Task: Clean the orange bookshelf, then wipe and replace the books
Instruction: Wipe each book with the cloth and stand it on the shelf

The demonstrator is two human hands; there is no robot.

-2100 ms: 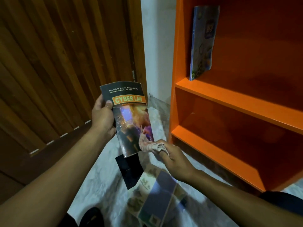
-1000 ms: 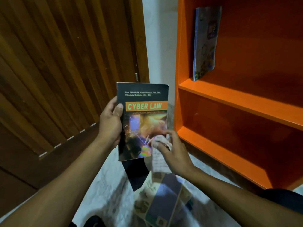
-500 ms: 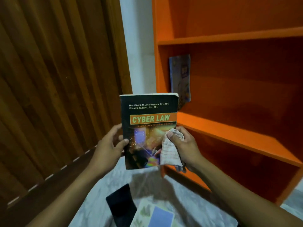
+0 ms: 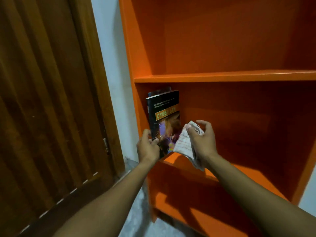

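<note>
The orange bookshelf point(image 4: 222, 77) fills the right of the view. The dark "Cyber Law" book point(image 4: 164, 113) stands upright at the left end of the middle shelf, against the shelf's left wall. My left hand point(image 4: 147, 147) grips the book's lower left edge. Just behind it, the top of another book point(image 4: 159, 91) peeks out. My right hand point(image 4: 201, 139) hovers beside the cover's lower right, holding a pale checked cloth point(image 4: 183, 144) that hangs over the shelf's front edge.
A brown wooden door point(image 4: 51, 100) with its frame stands to the left, a strip of white wall point(image 4: 112, 65) between it and the shelf. Grey marbled floor point(image 4: 136, 216) shows below. The upper and lower shelf compartments hold nothing visible.
Both hands lifted the Cyber Law book from in front of me into the middle shelf, next to the book standing there. My view tilted up, so the books on the floor left the frame.
</note>
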